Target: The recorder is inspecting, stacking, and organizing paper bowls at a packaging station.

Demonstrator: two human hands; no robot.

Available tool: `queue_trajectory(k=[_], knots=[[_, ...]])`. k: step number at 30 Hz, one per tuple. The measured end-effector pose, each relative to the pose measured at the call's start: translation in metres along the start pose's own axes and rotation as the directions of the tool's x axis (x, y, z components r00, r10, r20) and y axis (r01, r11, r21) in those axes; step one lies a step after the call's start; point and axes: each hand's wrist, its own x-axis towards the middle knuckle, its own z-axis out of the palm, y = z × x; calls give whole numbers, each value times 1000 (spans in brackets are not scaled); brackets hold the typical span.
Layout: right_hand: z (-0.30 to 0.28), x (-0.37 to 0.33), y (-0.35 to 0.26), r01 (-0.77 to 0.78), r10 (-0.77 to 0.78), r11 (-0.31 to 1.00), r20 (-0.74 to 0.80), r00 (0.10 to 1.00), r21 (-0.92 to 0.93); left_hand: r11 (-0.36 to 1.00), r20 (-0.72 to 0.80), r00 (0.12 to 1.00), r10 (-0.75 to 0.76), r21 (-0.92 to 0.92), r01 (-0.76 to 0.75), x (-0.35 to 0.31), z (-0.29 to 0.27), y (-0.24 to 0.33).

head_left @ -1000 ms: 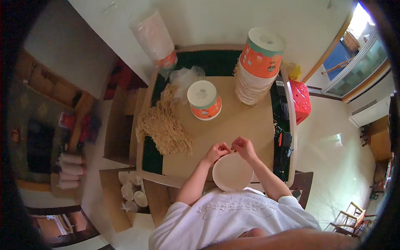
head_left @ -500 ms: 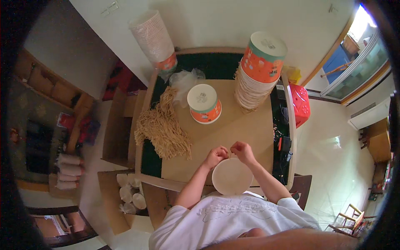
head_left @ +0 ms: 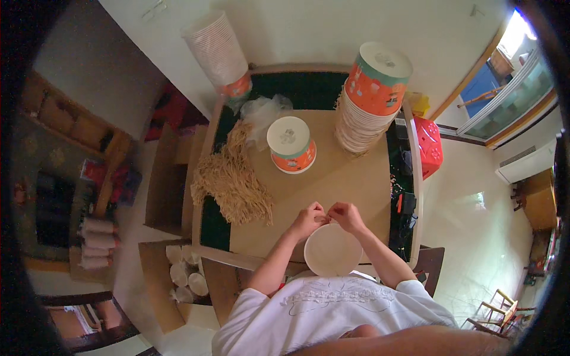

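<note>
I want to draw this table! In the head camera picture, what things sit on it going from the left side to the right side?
Pile of tan strands → upside-down orange cup with white bottom → tall stack of cups.

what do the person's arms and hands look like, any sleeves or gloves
Both hands are bare, no gloves: the left hand and the right hand. The forearms are uncovered too, with no watch or band that shows. The person wears a white short-sleeved shirt with a faint line pattern across the chest; its sleeves end above the elbows. Rings are too small to tell.
</note>
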Motion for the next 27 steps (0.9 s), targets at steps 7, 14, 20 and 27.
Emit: queue_trajectory(k=[7, 14, 20, 27], knots=[[-3, -6, -5, 24, -23, 1000, 58, 998, -18, 902, 91, 992, -84, -416, 115, -4, 12, -22], [-5, -16, -20, 0, 4, 997, 41, 999, -79, 553, 274, 927, -256, -745, 373, -6, 12, -25], [1, -31, -37, 46, -51, 995, -51, 997, -93, 459, 295, 884, -362, -769, 445, -10, 12, -26], [19, -40, -37, 157, -176, 984, -270, 947, -89, 480, 255, 866, -430, -748, 459, -12, 7, -14]])
